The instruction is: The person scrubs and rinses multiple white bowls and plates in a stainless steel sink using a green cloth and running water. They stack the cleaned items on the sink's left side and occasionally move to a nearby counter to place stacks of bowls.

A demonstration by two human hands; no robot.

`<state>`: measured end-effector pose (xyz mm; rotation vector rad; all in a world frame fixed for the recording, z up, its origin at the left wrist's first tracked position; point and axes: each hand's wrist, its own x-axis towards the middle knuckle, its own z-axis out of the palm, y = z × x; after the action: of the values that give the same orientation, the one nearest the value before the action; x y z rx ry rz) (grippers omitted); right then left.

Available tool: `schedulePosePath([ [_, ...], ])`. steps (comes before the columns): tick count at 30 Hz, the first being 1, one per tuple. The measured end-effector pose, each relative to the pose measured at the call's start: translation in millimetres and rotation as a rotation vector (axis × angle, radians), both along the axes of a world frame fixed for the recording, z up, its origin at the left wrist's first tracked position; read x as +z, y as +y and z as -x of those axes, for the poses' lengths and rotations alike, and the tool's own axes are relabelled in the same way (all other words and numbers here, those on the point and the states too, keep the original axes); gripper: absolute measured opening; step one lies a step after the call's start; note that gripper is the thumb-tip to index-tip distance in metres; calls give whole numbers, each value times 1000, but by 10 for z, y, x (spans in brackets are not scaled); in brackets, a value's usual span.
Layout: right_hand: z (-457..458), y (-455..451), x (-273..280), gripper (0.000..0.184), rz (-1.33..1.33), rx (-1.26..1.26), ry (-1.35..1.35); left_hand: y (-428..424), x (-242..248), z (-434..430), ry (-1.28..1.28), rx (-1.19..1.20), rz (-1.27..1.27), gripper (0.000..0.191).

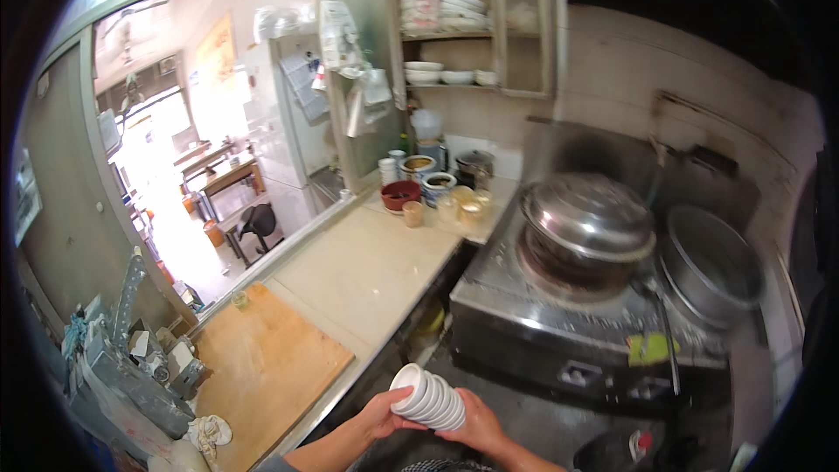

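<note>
A nested stack of small white bowls lies on its side between my two hands, low in the middle of the view. My left hand grips the end with the open rim, its thumb over the edge. Around the other end of the stack is my right hand. Both hands are above the dark floor, just right of the counter edge. A wooden board lies on the light tiled counter to the left, with a small glass jar at its far edge.
A large lidded metal pot stands on the steel stove, beside an empty metal pot and a ladle. Jars, a red bowl and white cups crowd the counter's far end. A grey machine and a cloth are left of the board.
</note>
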<state>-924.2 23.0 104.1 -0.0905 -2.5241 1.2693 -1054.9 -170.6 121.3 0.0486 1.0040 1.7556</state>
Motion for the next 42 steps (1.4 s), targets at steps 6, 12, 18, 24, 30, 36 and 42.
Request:
schedulePosePath([
  [6, 1667, 292, -162, 86, -42, 371, -120, -21, -175, 945, -93, 286, -37, 55],
  [12, 3017, 330, -586, 86, -48, 564, -234, -50, -514, 1811, -175, 503, -25, 55],
  [18, 4205, 402, -966, 88, -65, 580, -228, 29, -837, 2929, -206, 506, -117, 55],
  [24, 5203, 403, -1382, 95, -27, 545, -120, 122, -950, 3918, -151, 590, 64, 51],
  [30, 5717, 457, -1638, 103, -123, 553, 89, 451, -847, 4251, 68, 752, 388, 46],
  [36, 5943, 874, -1679, 92, -427, 741, -136, 944, -723, 4244, 262, 773, 577, 67],
  [42, 6587, 857, -1114, 70, 698, 418, -1157, 1000, -565, 4260, -24, 708, 612, 78],
])
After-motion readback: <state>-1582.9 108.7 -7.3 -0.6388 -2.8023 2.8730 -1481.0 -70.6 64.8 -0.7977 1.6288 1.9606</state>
